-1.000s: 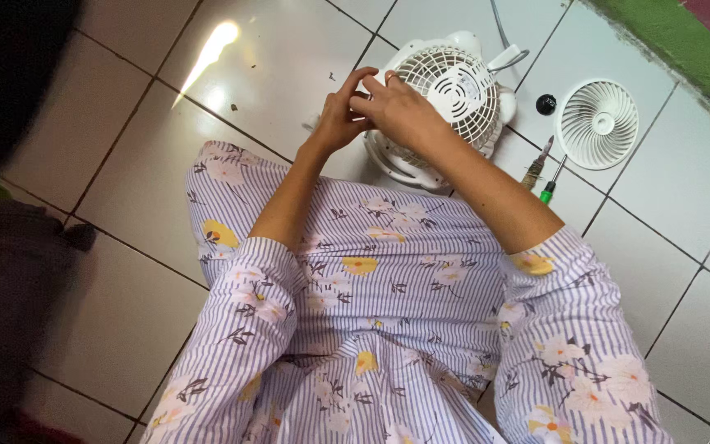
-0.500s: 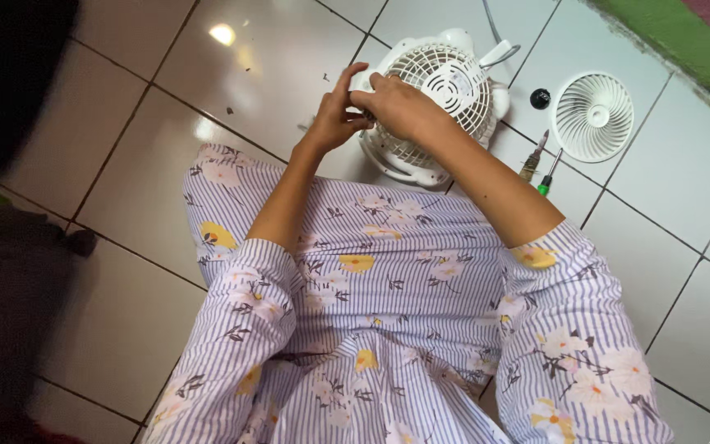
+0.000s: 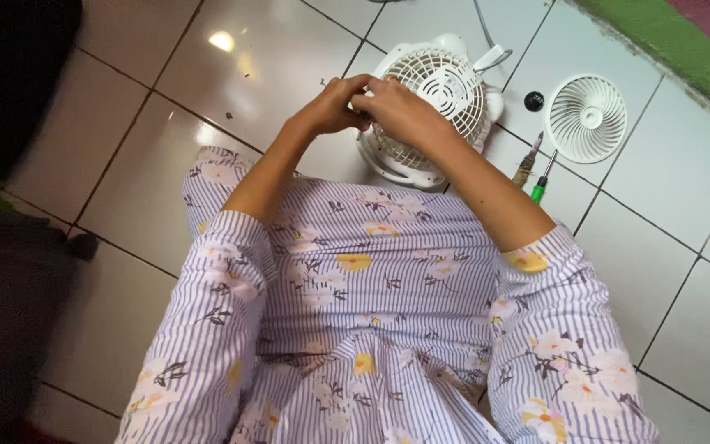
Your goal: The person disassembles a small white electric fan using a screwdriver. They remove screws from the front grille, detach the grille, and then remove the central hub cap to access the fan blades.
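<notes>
Seated person, viewed from above, working on a small white fan (image 3: pixel 445 107) that lies on the tiled floor (image 3: pixel 117 173) just beyond the knees, its round grille facing up. The left hand (image 3: pixel 334 107) and right hand (image 3: pixel 400 111) meet at the near-left rim of the grille, fingertips touching or nearly so; both are curled almost closed in a pinch, but whatever small part they may grip is hidden between the fingers, so the contents of either hand cannot be told. A loose front grille (image 3: pixel 587 117) lies apart on the floor to the right of the fan, with a small black cap (image 3: pixel 533 101) between the two. A green-handled screwdriver (image 3: pixel 542 182) and a second slim tool (image 3: pixel 526 164) lie side by side just right of the fan, near the right forearm. A white cord (image 3: pixel 480 16) runs from the fan toward the far edge of the floor. Judged from the pose, the step in hand is fine finger work at the grille rim; it is best done with the fan kept flat and steady, the pinch light, and any small part held over the fan or lap rather than over the open tiles, where it could roll away.
</notes>
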